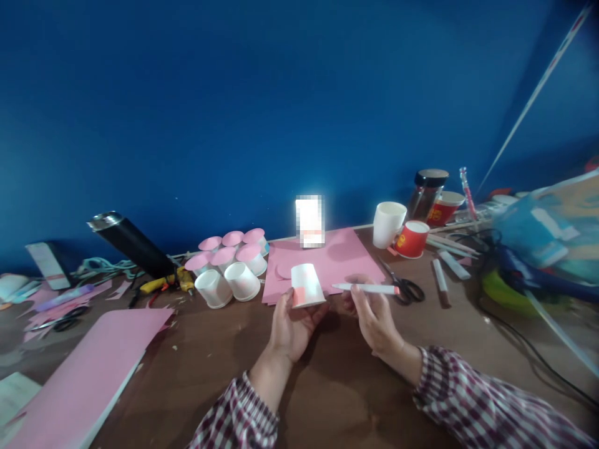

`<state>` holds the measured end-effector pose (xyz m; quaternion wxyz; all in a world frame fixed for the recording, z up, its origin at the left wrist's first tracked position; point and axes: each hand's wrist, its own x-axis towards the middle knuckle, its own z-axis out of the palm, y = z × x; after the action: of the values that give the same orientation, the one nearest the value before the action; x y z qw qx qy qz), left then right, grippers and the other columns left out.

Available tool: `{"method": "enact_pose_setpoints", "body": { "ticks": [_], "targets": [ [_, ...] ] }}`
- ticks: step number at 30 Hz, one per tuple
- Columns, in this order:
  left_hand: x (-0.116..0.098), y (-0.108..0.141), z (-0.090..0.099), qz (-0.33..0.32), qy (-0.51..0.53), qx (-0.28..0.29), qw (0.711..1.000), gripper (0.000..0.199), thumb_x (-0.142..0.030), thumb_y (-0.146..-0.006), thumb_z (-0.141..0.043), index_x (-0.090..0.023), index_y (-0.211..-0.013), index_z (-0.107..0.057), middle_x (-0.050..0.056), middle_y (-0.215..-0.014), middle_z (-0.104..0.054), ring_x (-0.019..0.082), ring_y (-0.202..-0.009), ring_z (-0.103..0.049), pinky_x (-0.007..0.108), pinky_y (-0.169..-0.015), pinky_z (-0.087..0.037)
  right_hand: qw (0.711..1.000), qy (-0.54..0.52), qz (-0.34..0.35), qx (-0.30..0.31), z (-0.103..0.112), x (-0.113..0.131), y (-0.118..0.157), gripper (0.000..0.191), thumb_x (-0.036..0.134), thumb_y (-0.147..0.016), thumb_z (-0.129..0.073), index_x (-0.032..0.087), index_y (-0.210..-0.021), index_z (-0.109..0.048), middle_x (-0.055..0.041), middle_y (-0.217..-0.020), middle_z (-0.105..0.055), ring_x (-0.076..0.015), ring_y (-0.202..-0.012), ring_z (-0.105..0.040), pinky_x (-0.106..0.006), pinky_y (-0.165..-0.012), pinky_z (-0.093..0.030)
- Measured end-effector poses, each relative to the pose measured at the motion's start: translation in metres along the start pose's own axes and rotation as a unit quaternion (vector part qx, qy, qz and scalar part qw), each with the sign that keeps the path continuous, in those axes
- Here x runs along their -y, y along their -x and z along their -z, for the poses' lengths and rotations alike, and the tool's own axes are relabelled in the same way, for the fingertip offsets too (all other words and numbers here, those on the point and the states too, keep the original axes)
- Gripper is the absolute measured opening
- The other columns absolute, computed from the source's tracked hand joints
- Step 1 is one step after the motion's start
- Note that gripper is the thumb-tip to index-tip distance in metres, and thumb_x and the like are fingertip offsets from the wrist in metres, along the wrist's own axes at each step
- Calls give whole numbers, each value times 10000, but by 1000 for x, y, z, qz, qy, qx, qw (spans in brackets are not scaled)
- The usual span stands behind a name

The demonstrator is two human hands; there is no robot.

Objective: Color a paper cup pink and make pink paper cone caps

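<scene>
Upside down in my left hand (292,324) is a white paper cup (306,284), its wider rim toward me and a pink patch on its lower left side. My right hand (374,318) is closed on a white pen-like stick (369,289), held level, its thin tip pointing left toward the cup without touching it. Pink sheets (341,249) lie behind both hands. To the left stand two white cups (242,280) beside several cups topped with pink discs (224,257).
Black-handled scissors (407,290), a red cup (412,239) and a white mug (389,224) are on the right. A black bottle (133,243) leans at the left, behind a long pink sheet (98,368). A bright, blurred-out object (309,221) stands near the blue wall.
</scene>
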<state>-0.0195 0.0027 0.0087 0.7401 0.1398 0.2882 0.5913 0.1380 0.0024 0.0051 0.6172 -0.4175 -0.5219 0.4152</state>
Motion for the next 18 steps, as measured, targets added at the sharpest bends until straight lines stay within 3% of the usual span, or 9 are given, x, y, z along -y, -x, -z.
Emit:
{"method": "enact_pose_setpoints", "body": {
  "ticks": [4,11,15,18],
  "targets": [
    [-1,1,-3,6,8,-17,1000,271,-334,-889,-524,-114,-994,-643,96,-868,-721,203,-769,-673,401,-804,-555,1000,-10,-4,-4,0,0,-1,238,423,-934,-507,197,-988,-560,1,-697,-612,-112,-574,-567,-203,-525,-508],
    [3,1,-3,-15,-22,9,1000,264,-344,-873,-560,-135,-1007,-651,97,-937,-720,226,-879,-668,406,-853,-536,999,34,21,5,0,-3,0,246,410,-948,-490,197,-1031,-582,-23,-767,-645,-130,-624,-612,-229,-567,-547],
    [7,-1,-3,-49,-40,26,998,268,-335,-859,-580,-107,-970,-668,113,-963,-718,230,-918,-659,397,-906,-507,995,71,52,50,0,-2,2,258,370,-958,-490,211,-1136,-587,-63,-952,-693,-163,-767,-673,-280,-688,-581],
    [11,-2,-1,-69,-64,33,995,263,-333,-842,-624,-125,-999,-659,99,-1020,-709,217,-965,-650,365,-944,-475,987,101,116,38,1,1,3,244,344,-962,-485,213,-1132,-600,-86,-1037,-701,-200,-913,-682,-321,-801,-570]
  ]
}}
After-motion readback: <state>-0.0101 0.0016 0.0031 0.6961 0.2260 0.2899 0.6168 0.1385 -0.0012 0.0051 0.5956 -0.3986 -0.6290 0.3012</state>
